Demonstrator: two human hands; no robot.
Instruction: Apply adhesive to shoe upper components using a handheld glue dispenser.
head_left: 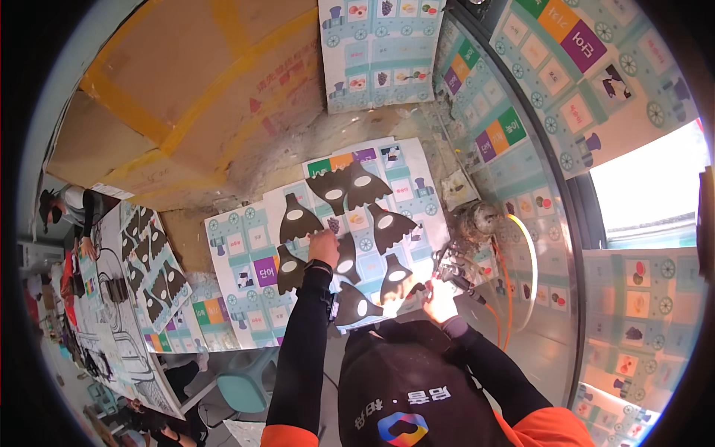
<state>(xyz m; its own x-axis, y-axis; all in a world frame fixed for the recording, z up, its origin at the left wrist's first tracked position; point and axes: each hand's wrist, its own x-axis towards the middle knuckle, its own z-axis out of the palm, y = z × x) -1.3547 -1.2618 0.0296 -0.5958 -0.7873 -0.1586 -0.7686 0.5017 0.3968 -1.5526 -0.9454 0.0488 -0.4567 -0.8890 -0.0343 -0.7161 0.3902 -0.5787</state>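
Observation:
Several black flared pieces, each with a white oval, lie spread over the printed sheets (257, 237) on the table in front of me. My left hand (323, 248) is over the middle of the sheets, fingers curled, against a black piece (346, 259). Whether it grips that piece is hidden. My right hand (441, 302) is closed at the near right edge, in bright sunlight, beside another black piece (396, 279). What its fingers hold is too small to make out. Nearest my body lies one more black piece (356, 304).
Right of the sheets stands a grimy metal fixture (477, 220) with dark tool parts and an orange hose (509, 320). Cardboard (201, 97) walls the far left. Another table (112, 298) holds more black pieces, with a person (74, 208) beyond. A teal stool (244, 386) stands below.

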